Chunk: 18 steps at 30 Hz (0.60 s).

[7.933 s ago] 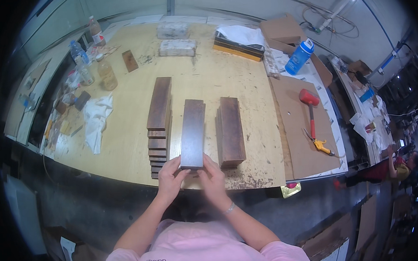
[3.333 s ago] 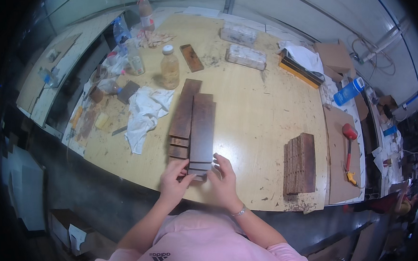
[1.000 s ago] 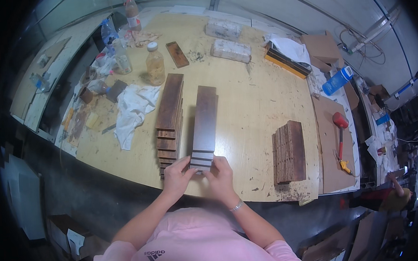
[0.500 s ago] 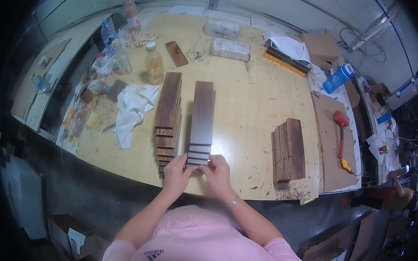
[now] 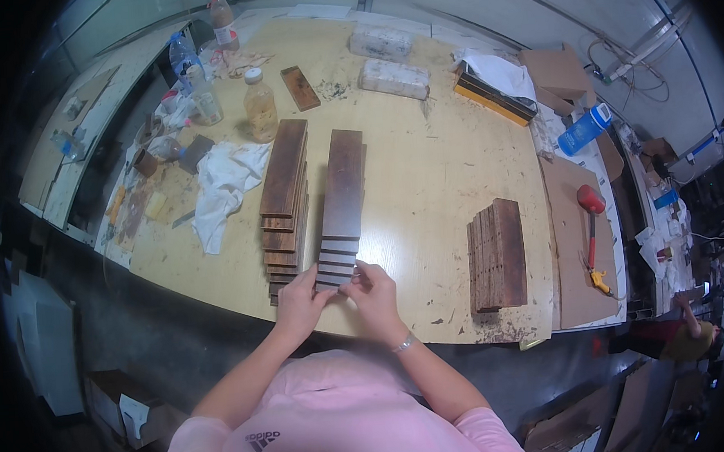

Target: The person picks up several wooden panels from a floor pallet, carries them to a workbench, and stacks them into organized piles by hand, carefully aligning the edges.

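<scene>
A stack of dark brown wooden boards (image 5: 343,186) lies lengthwise in front of me, its near ends fanned out in steps. At its near left corner my left hand (image 5: 303,301) is closed, with thumb and fingers on the lowest boards. Opposite it, my right hand (image 5: 370,295) pinches the near right corner. My two thumbs almost meet at the front. Some of the fingertips are hidden by the boards. Just left stands another stepped stack of brown boards (image 5: 284,173), close to my left hand and apart from the first.
Farther right, several brown boards (image 5: 507,251) stand on edge together. A red-headed mallet (image 5: 590,202) lies on cardboard (image 5: 574,288) beyond them. At the left are a white rag (image 5: 221,192) and a capped bottle (image 5: 259,108). Two wrapped blocks (image 5: 395,78) sit at the back.
The upper boards of the middle stack have slid away from me, so more stepped ends show at the near side. My hands stay at the near corners. The view has shifted slightly.
</scene>
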Each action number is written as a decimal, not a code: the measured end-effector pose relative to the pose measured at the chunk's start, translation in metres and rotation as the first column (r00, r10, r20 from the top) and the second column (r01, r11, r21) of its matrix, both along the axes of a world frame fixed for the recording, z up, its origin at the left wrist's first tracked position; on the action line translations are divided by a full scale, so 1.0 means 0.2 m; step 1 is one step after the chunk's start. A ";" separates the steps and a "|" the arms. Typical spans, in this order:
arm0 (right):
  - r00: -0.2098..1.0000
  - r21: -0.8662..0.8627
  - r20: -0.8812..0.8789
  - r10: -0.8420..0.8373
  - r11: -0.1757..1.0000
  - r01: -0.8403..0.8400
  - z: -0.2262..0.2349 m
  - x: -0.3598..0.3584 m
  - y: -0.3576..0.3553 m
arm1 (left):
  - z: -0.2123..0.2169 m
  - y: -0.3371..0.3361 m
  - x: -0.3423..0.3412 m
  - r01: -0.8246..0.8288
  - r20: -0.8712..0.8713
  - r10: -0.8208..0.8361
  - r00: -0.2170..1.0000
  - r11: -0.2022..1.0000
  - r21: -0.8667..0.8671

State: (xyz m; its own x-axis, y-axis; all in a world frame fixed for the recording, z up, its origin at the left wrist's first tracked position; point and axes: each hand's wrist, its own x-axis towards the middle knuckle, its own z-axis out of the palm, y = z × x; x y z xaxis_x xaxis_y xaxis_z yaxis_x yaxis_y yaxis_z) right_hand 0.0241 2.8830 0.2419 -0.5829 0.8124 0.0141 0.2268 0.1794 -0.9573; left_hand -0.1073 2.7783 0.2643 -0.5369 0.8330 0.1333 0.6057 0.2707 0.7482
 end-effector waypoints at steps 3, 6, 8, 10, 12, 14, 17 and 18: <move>0.999 0.067 -0.033 0.007 0.998 -0.005 -0.03 0.01 -0.03 | -0.10 -0.05 0.03 -0.006 0.043 0.007 0.999 1.000 -0.004; 1.000 0.130 0.013 0.022 0.991 -0.024 -0.08 0.01 -0.04 | -0.09 -0.02 0.00 -0.023 0.039 0.022 0.999 0.999 0.033; 0.998 0.159 0.062 0.025 0.987 -0.035 -0.06 0.01 -0.03 | -0.09 -0.01 0.00 -0.032 0.040 0.031 0.999 0.999 0.039; 0.996 0.173 0.083 0.022 0.984 -0.037 -0.04 0.00 -0.03 | -0.07 0.00 0.00 -0.019 0.002 0.019 1.000 0.999 -0.034; 0.995 0.185 0.103 0.008 0.982 -0.027 -0.04 0.00 -0.03 | -0.06 0.01 0.00 -0.019 -0.020 0.018 1.000 0.997 -0.072; 0.993 0.198 0.120 -0.018 0.980 -0.006 -0.06 -0.01 -0.04 | -0.05 0.02 0.00 -0.030 -0.027 0.028 0.999 0.997 -0.074; 0.985 0.210 0.169 -0.033 0.978 -0.003 -0.06 -0.02 -0.04 | -0.04 0.01 -0.02 0.017 -0.052 -0.024 0.998 0.992 -0.127; 0.987 0.193 0.158 -0.032 0.981 0.001 -0.05 -0.01 -0.05 | -0.04 0.01 -0.01 0.016 -0.054 -0.021 0.998 0.996 -0.091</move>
State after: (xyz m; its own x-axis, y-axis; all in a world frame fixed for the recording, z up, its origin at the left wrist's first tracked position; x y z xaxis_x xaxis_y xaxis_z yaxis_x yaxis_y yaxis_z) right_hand 0.0215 2.8727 0.2310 -0.5767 0.8132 0.0780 0.3785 0.3506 -0.8566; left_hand -0.1101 2.7799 0.2555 -0.5152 0.8528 0.0856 0.6509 0.3244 0.6863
